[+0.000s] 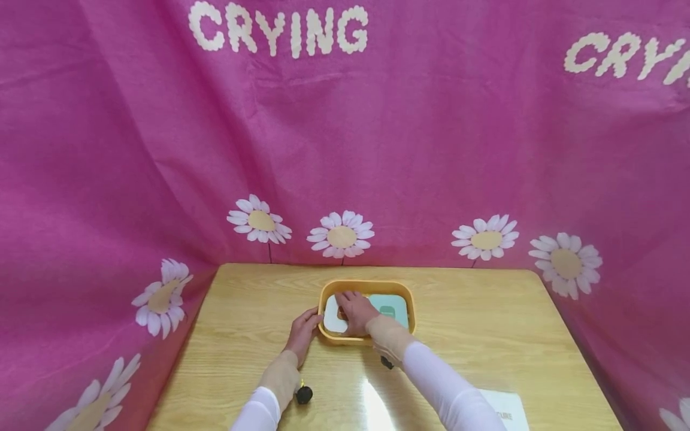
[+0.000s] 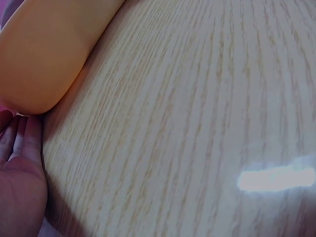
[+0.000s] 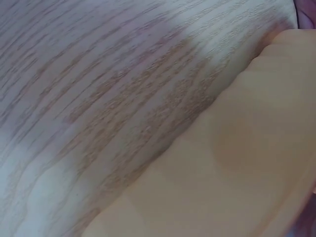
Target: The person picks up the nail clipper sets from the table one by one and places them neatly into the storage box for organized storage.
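Observation:
A yellow-orange bin (image 1: 366, 340) with rounded corners stands on the table. Side by side in it lie a white pack (image 1: 333, 320) with a brown patch, at the left, and a pale green pack (image 1: 399, 305) with a darker green label, at the right. My right hand (image 1: 358, 312) reaches into the bin and holds the white pack from above, fingers toward its far edge, thumb toward the near one; the palm hides part of it. Outside, my left hand (image 1: 303, 330) rests its extended fingertips against the bin's left end. In the left wrist view, these fingers (image 2: 30, 140) meet the bin's lower wall.
The bin stands on a wood-grain table (image 1: 259, 293), near its back edge. A white packet (image 1: 507, 407) with printed lettering lies at the front right, partly behind the right sleeve. A pink curtain (image 1: 409, 149) with daisies hangs behind and beside the table.

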Demonstrator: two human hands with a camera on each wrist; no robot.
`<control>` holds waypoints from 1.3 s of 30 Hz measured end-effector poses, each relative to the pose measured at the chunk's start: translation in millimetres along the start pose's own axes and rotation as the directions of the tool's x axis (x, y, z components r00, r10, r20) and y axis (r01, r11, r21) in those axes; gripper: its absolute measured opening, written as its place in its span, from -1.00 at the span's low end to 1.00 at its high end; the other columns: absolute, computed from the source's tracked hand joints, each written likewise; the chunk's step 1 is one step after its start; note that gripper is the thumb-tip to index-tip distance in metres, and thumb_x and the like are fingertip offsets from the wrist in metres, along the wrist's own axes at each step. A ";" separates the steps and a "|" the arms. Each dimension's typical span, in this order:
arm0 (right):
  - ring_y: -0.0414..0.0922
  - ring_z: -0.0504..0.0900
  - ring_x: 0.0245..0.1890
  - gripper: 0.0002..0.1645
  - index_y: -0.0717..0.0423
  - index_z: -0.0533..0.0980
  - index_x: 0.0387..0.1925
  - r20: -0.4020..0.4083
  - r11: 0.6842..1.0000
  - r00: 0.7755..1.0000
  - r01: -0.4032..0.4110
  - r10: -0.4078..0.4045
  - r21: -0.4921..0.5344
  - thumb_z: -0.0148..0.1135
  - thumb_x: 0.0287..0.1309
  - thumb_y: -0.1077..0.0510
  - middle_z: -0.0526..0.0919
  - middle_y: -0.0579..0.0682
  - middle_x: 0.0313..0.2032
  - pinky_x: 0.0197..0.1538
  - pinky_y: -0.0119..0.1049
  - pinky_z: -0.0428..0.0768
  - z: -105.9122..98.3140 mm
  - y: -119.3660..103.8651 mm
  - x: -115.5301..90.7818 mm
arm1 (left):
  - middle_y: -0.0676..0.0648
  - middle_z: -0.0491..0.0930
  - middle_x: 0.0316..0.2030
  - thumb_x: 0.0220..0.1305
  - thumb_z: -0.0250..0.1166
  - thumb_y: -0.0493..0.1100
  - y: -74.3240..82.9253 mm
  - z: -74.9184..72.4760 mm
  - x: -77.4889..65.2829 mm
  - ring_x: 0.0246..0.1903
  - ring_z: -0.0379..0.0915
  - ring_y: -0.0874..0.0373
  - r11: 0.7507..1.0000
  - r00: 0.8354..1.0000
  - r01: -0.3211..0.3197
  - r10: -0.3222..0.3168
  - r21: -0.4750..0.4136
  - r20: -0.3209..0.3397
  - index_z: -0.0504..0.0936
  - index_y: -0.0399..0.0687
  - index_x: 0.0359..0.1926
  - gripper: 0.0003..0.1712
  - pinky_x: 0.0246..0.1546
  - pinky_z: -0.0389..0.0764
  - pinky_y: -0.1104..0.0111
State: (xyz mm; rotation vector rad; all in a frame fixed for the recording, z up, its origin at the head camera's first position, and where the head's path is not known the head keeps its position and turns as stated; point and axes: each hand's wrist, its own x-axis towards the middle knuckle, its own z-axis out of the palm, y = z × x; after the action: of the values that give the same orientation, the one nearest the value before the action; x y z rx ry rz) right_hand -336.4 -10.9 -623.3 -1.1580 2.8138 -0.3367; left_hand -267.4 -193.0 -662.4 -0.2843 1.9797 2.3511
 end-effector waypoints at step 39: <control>0.23 0.39 0.42 0.29 0.25 0.31 0.50 -0.075 0.992 0.997 -0.004 0.013 0.122 0.73 -0.17 -0.19 0.42 0.29 0.43 0.42 0.15 0.42 -15.8 9.3 -23.2 | -0.47 0.46 0.34 0.50 0.18 -0.23 3.3 3.3 -4.6 0.25 0.48 -0.05 1.000 1.000 -0.004 0.004 0.010 -0.009 0.45 -0.52 0.37 -0.45 0.15 0.58 0.37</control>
State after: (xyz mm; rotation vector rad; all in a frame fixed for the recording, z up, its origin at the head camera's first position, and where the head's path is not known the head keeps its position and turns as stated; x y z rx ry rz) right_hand -328.8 14.5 -610.3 -1.1309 2.8144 -0.5549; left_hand -263.8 -190.0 -657.8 -0.2913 1.9971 2.3463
